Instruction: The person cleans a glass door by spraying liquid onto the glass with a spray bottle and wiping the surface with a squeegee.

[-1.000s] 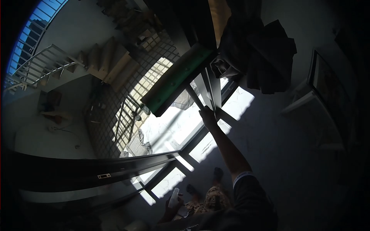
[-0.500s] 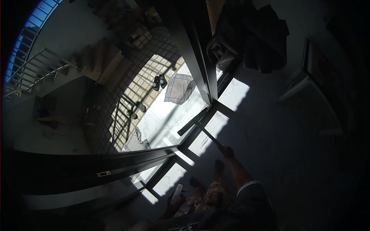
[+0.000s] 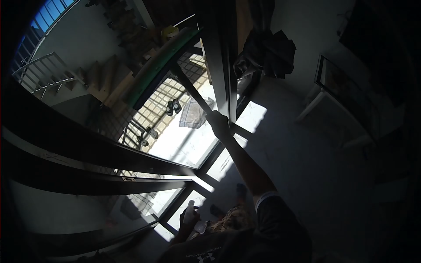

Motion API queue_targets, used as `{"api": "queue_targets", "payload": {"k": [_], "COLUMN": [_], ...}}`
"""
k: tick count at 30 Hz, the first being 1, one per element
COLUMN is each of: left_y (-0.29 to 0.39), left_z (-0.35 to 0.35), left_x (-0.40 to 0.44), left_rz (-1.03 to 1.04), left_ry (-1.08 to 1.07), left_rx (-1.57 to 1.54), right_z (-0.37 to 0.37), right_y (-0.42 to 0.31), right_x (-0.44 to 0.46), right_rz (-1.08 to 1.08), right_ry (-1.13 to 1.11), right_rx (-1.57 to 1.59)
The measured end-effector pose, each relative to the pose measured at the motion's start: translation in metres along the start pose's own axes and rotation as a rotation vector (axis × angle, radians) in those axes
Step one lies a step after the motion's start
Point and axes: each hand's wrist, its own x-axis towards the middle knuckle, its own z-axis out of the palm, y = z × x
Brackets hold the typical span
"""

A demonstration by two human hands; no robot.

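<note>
My right hand (image 3: 220,125) is closed around the handle of a squeegee (image 3: 161,65), arm stretched forward. Its wide green head is raised in front of the glass door (image 3: 175,144); whether it touches the pane I cannot tell. Low at the left, near my body, my left hand (image 3: 191,220) is wrapped round a pale bottle with a white top (image 3: 189,209), which looks like a spray bottle. Shadow hides part of these fingers.
Dark door frames (image 3: 96,182) cross the left side. Dark cloth (image 3: 267,52) hangs by the frame. A white-legged piece of furniture (image 3: 329,96) stands right. Through the glass are a grey mat (image 3: 195,113), dark shoes (image 3: 173,106), sandals (image 3: 148,136) and stairs (image 3: 103,79).
My right hand has lifted the squeegee from low near the door sill, forward and up to the pane. My left hand, still around the bottle, has shifted slightly left. The view has turned a little.
</note>
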Motion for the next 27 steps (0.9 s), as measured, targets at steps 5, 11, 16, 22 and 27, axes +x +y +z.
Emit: {"api": "queue_targets", "payload": {"k": [5, 11, 16, 22, 27], "left_y": [-0.009, -0.017, -0.034, -0.017, -0.048], "left_z": [-0.021, -0.040, -0.042, -0.039, -0.032], "left_x": [-0.023, -0.044, -0.050, -0.044, -0.029], "left_rz": [-0.071, -0.100, 0.074, 0.095, 0.049], "left_ry": [0.045, 0.110, 0.099, 0.047, -0.026], "left_rx": [-0.031, -0.106, -0.151, -0.079, -0.293], "right_z": [0.020, 0.041, 0.003, -0.071, -0.129], "right_y": [0.000, 0.084, 0.133, 0.110, 0.019], "right_x": [-0.028, -0.139, -0.265, -0.389, -0.377], "right_rz": [-0.067, 0.014, 0.462, 0.802, 0.841], "right_ry": [-0.005, 0.014, -0.340, -0.506, -0.344], "right_rx": [-0.044, -0.054, -0.408, -0.443, -0.209]}}
